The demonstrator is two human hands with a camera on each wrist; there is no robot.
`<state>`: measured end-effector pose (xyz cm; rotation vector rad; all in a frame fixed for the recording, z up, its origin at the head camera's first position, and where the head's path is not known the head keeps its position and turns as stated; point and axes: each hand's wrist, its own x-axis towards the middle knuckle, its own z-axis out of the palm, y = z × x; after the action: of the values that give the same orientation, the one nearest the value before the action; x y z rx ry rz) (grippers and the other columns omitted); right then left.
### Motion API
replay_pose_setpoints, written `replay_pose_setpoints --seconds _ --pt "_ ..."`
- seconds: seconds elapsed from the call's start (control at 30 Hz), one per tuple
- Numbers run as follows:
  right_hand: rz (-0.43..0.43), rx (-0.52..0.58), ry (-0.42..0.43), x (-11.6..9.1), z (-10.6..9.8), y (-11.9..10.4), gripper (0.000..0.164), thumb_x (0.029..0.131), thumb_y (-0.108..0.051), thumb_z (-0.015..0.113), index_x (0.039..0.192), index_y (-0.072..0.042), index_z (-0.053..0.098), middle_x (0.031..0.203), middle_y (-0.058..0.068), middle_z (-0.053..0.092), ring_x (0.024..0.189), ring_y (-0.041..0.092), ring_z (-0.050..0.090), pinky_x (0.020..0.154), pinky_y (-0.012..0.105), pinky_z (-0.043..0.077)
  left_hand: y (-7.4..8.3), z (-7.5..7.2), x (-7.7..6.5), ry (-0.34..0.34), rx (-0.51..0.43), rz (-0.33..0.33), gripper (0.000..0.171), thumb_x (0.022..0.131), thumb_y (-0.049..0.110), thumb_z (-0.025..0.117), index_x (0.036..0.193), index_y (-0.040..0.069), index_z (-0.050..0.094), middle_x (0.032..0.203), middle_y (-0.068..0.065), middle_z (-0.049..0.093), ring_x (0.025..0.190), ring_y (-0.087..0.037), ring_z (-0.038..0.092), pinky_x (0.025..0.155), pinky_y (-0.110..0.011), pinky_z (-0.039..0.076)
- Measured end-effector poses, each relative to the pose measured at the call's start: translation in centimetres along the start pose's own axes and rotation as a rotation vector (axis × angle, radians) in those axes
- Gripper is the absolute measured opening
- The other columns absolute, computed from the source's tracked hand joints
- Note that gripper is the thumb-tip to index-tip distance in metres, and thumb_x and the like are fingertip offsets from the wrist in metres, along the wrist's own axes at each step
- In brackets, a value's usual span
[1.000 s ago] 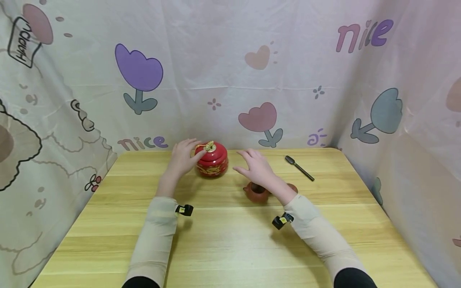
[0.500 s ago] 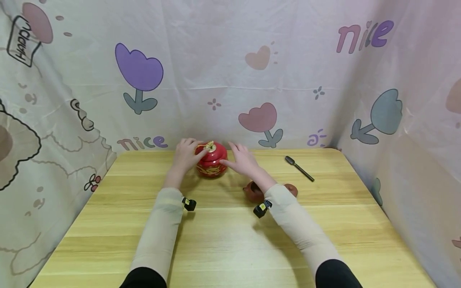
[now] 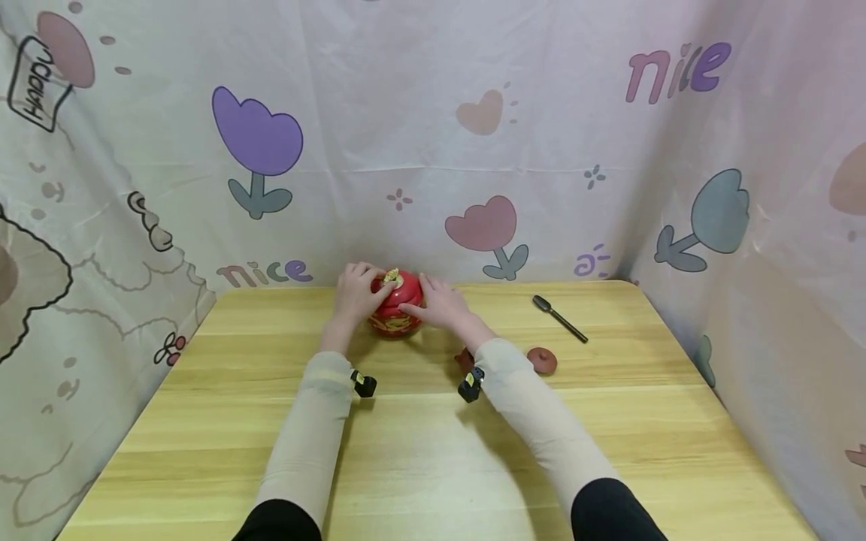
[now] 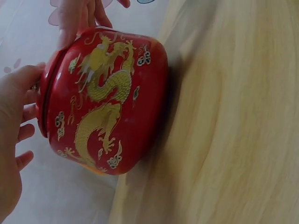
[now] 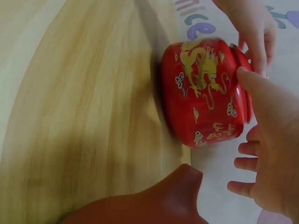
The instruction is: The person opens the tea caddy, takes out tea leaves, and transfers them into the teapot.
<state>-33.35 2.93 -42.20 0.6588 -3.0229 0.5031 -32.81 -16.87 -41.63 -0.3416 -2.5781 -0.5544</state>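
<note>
A red lidded jar (image 3: 395, 325) with gold dragons stands upright at the back of the table. My left hand (image 3: 355, 294) is at its top left and pinches the gold knob (image 3: 392, 277) of the lid, thumb on the near side. On the jar's other side, my right hand (image 3: 443, 306) has its thumb against the front near the lid's edge. The right wrist view shows the other fingers (image 5: 247, 163) of that hand spread and fairly straight beside the jar. Whether they touch its far side is hidden.
A brown clay teapot (image 3: 464, 361) stands partly hidden under the right forearm, its spout (image 5: 175, 189) close in the right wrist view. Right of it lies a round brown lid (image 3: 542, 361). A small dark scoop (image 3: 560, 318) lies farther back. A printed curtain hangs behind the table.
My right hand has moved left from above the teapot to the jar, its thumb now on the front. My left hand has shifted slightly right over the lid. The jar stays in place.
</note>
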Motion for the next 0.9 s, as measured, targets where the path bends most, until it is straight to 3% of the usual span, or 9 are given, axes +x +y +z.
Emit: replay_pose_setpoints --seconds 0.27,0.5,0.9 --pt "-0.008 0.046 -0.035 0.6 0.6 0.2 0.094 0.090 -0.071 0.044 0.156 -0.010 0.020 0.161 0.012 0.026 0.148 0.034 0.028 0.114 0.058 0.031 -0.1 0.7 -0.1 0.071 -0.024 -0.004 0.034 0.090 0.038 0.068 0.104 0.007 0.072 0.109 -0.012 0.069 0.107 -0.031 0.053 0.093 -0.051 0.045" --pt "-0.027 0.077 -0.030 0.8 0.8 0.6 0.093 0.090 -0.069 0.047 0.156 -0.009 0.020 0.162 0.011 0.024 0.148 0.035 0.027 0.117 0.056 0.028 0.3 1.0 -0.1 0.073 -0.017 -0.037 0.035 0.091 0.039 0.066 0.104 0.008 0.072 0.111 -0.011 0.069 0.107 -0.031 0.052 0.093 -0.050 0.044" --pt "-0.039 0.024 -0.028 1.1 0.6 0.7 0.094 0.088 -0.072 0.048 0.156 -0.012 0.023 0.161 0.010 0.027 0.148 0.031 0.028 0.118 0.054 0.028 0.8 1.2 -0.3 0.102 0.023 -0.085 0.035 0.091 0.040 0.066 0.104 0.008 0.072 0.112 -0.009 0.070 0.105 -0.030 0.051 0.090 -0.049 0.043"
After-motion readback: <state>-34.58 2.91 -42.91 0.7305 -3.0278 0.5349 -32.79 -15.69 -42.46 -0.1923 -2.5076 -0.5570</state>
